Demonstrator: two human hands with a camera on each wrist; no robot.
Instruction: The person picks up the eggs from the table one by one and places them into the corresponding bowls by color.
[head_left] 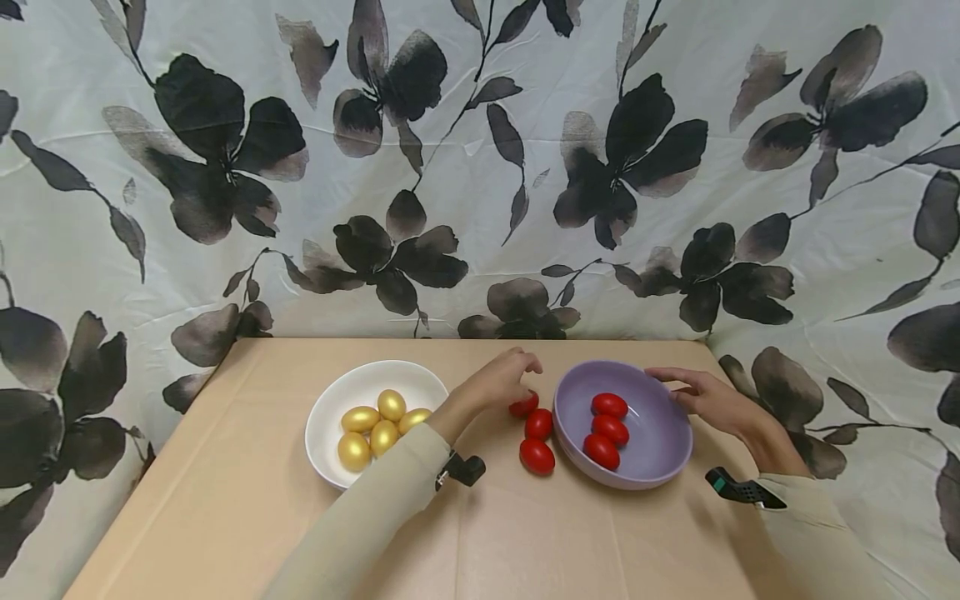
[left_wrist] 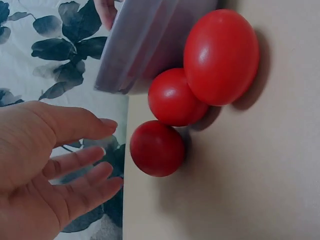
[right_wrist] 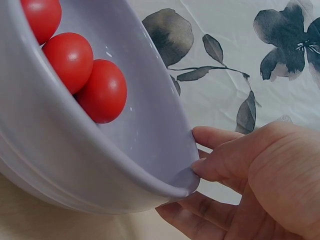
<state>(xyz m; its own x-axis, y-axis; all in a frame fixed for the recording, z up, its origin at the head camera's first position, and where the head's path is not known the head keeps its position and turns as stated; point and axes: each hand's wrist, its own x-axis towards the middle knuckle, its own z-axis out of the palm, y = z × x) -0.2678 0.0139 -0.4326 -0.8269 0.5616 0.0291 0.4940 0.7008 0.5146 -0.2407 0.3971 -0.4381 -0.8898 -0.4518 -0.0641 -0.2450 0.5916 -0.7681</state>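
Above a short row of three red eggs [head_left: 537, 457] on the table, my left hand [head_left: 491, 383] hovers with its fingers spread and holds nothing. The left wrist view shows a gap between those fingers and the nearest red egg [left_wrist: 157, 148]. Just right of the row stands a purple bowl [head_left: 652, 433] with three more red eggs [head_left: 611, 430] inside. My right hand [head_left: 708, 404] holds this bowl by its right rim; in the right wrist view the thumb and forefinger [right_wrist: 212, 135] touch the rim, other fingers lower at its side.
To the left stands a white bowl [head_left: 321, 417] with several gold eggs [head_left: 354, 451], partly behind my left forearm. Both bowls rest on a table [head_left: 525, 542] with a tan cover. A floral cloth [head_left: 480, 167] hangs behind it.
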